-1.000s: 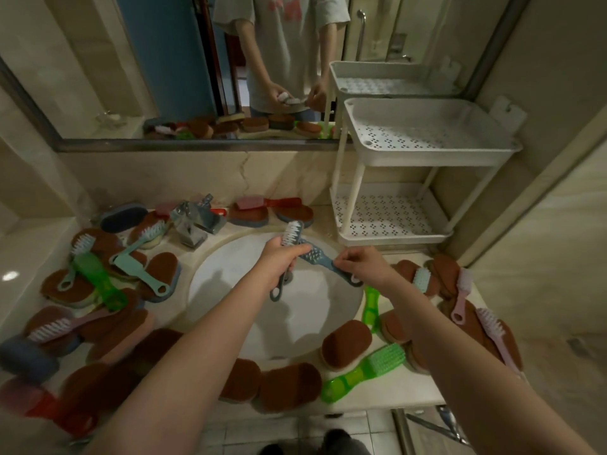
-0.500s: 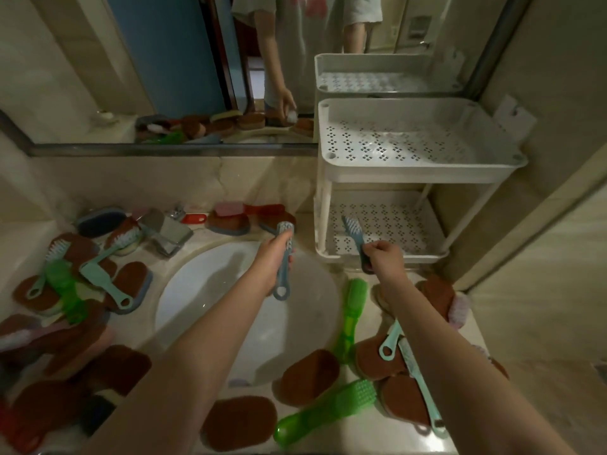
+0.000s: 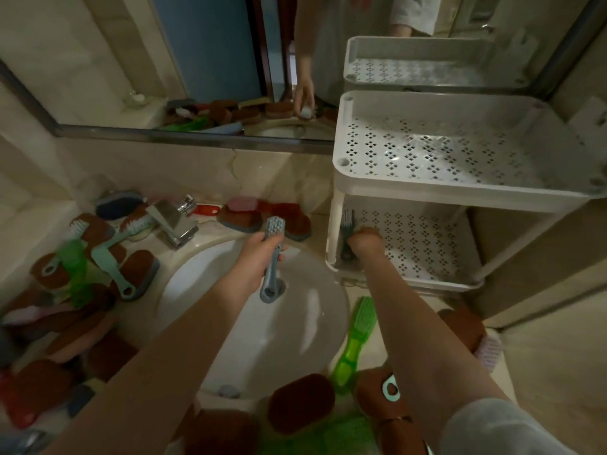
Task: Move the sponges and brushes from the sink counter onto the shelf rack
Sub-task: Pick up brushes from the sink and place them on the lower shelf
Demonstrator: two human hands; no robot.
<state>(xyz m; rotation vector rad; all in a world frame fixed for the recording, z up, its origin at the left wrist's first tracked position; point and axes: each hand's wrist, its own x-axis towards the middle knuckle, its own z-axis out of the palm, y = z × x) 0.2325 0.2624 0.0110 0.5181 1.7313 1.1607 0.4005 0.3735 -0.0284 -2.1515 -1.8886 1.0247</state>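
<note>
The white perforated plastic shelf rack [image 3: 460, 192] filled the right of the frame. Its lower tier [image 3: 423, 247] stood on the pale stone table [image 3: 216, 239], just right of the round white sink basin [image 3: 305, 326]. Brown oval sponges [image 3: 300, 402] and a translucent green brush [image 3: 356, 336] lay on the table along the bottom.

The right hand [image 3: 365, 240] was inside the lower tier's left corner, fingers curled around a dark blue scrubbing brush [image 3: 347, 223] with its head pointing up-frame. The left hand [image 3: 258, 256], at centre over the basin, gripped a grey-blue plastic brush [image 3: 270, 280] by its handle, long axis running up-frame, bristled head uppermost. The lower tier lay near that brush, to its right, so the move called for looked like a short sideways carry.
</note>
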